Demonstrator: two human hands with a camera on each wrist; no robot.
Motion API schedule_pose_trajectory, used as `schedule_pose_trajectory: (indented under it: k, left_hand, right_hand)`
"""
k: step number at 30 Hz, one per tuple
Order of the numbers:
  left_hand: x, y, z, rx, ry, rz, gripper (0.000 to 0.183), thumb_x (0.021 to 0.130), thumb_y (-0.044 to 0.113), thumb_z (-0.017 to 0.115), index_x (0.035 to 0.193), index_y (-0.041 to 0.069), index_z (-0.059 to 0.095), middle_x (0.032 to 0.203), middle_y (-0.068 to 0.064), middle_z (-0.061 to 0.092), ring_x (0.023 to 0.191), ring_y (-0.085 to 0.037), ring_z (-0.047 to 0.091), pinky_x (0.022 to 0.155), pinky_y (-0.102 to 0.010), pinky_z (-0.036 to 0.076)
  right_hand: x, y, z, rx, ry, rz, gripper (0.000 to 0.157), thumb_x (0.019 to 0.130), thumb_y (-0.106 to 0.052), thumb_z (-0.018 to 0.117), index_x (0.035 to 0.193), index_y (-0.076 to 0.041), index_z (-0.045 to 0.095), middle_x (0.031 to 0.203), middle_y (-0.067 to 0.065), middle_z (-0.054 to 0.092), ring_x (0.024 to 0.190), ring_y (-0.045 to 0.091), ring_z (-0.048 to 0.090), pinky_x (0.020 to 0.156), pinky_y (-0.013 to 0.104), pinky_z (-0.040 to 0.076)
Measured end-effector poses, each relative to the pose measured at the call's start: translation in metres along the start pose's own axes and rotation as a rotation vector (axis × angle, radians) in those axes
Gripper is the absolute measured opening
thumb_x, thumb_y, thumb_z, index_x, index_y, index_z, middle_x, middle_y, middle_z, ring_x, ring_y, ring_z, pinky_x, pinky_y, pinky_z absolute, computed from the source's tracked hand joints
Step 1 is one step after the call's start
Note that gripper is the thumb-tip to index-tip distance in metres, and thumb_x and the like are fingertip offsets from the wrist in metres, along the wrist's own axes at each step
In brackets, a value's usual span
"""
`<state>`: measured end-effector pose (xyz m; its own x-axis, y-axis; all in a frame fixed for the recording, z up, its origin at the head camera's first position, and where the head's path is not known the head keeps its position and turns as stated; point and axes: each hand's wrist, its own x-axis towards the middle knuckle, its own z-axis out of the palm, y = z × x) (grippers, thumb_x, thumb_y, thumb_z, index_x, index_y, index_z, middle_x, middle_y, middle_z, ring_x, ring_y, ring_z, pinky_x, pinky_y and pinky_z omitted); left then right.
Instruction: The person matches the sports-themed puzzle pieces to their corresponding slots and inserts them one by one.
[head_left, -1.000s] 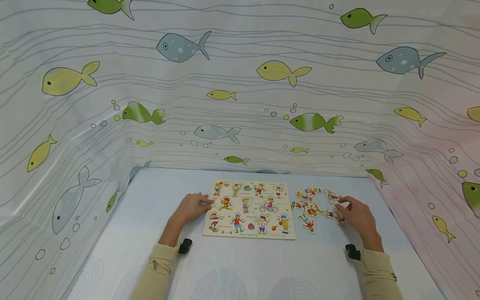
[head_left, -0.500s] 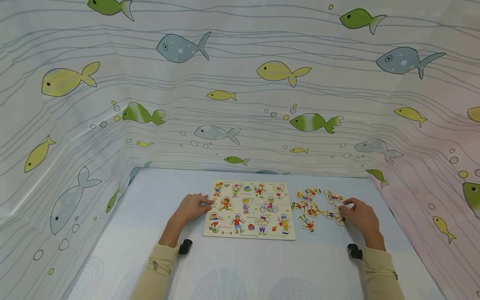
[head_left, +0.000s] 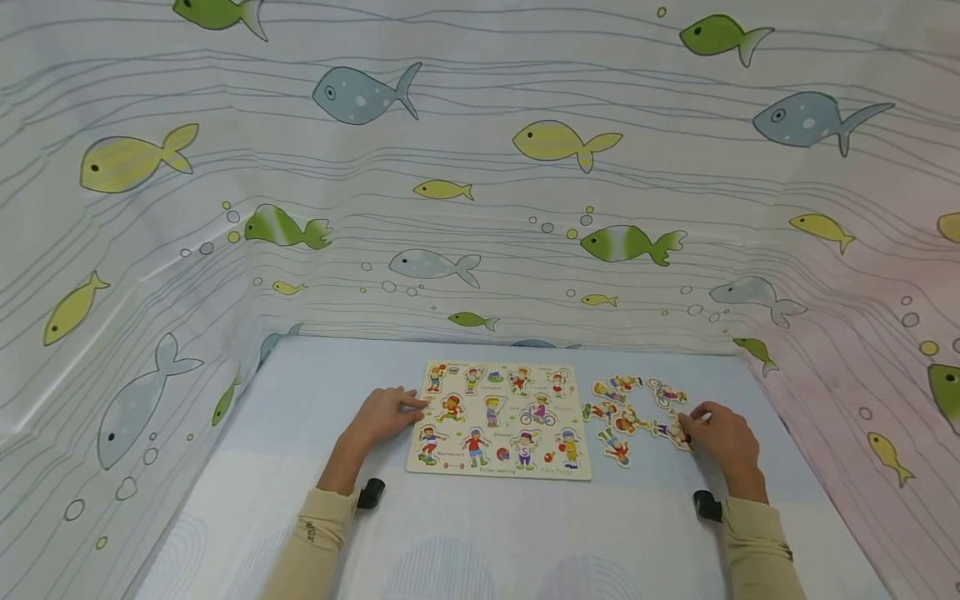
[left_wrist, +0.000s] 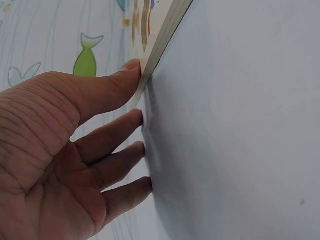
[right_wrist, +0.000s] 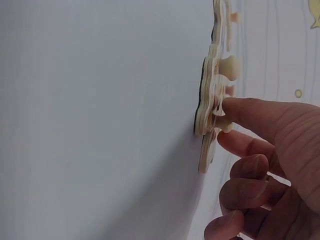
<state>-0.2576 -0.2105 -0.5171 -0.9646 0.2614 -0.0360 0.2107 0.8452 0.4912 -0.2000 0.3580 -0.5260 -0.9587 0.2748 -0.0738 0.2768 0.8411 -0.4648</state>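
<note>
A wooden peg puzzle board [head_left: 469, 464] with printed children at various sports lies flat in the middle of the table. My left hand [head_left: 386, 414] is at its left edge; in the left wrist view the thumb [left_wrist: 129, 75] touches the board's edge while the other fingers are spread with their tips on the table. To the right of the board, my right hand [head_left: 723, 440] pinches the knob [right_wrist: 224, 123] of a flat puzzle piece [head_left: 667, 432] between thumb and index finger. Its remaining fingers are curled. The piece lies low at the table, partly covered by the fingertips.
Several loose knobbed pieces lie between the board and my right hand, among them a bicycle piece [head_left: 667, 393] and a lower piece [head_left: 615, 448]. Fish-printed sheeting [head_left: 495, 225] rises behind and at both sides of the pale table [head_left: 480, 533].
My right hand has drawn slightly right and away from the bicycle piece, its fingertips closing on a knob at the lower right of the group. The left hand and board stay still.
</note>
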Motion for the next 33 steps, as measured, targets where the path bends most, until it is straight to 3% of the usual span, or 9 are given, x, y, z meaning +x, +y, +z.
schedule_pose_trajectory:
  k: [19, 27, 33]
  left_hand:
    - [0.0, -0.002, 0.002, -0.002, -0.01, -0.001, 0.026, 0.091, 0.025, 0.072, 0.114, 0.014, 0.076, 0.133, -0.014, 0.06, 0.134, -0.041, 0.043, 0.113, -0.058, 0.027]
    - [0.0, -0.003, 0.002, -0.005, 0.006, 0.015, 0.026, 0.09, 0.024, 0.073, 0.113, 0.012, 0.076, 0.131, -0.016, 0.061, 0.133, -0.042, 0.044, 0.111, -0.058, 0.029]
    - [0.0, -0.003, 0.001, -0.007, 0.002, 0.016, 0.026, 0.09, 0.024, 0.073, 0.113, 0.013, 0.076, 0.131, -0.015, 0.061, 0.133, -0.041, 0.044, 0.112, -0.058, 0.029]
  right_hand:
    - [-0.004, -0.001, 0.001, -0.014, 0.024, 0.014, 0.036, 0.092, -0.04, 0.065, 0.093, -0.004, 0.061, 0.078, 0.01, 0.059, 0.064, 0.024, 0.051, 0.046, 0.033, 0.038]
    - [-0.004, -0.009, -0.004, -0.015, 0.052, 0.002, 0.033, 0.093, -0.035, 0.065, 0.098, -0.003, 0.06, 0.076, 0.008, 0.054, 0.064, 0.022, 0.049, 0.047, 0.032, 0.035]
    - [-0.004, -0.016, -0.007, -0.017, 0.064, -0.012, 0.033, 0.093, -0.029, 0.065, 0.106, 0.001, 0.061, 0.084, 0.013, 0.061, 0.067, 0.023, 0.052, 0.048, 0.032, 0.039]
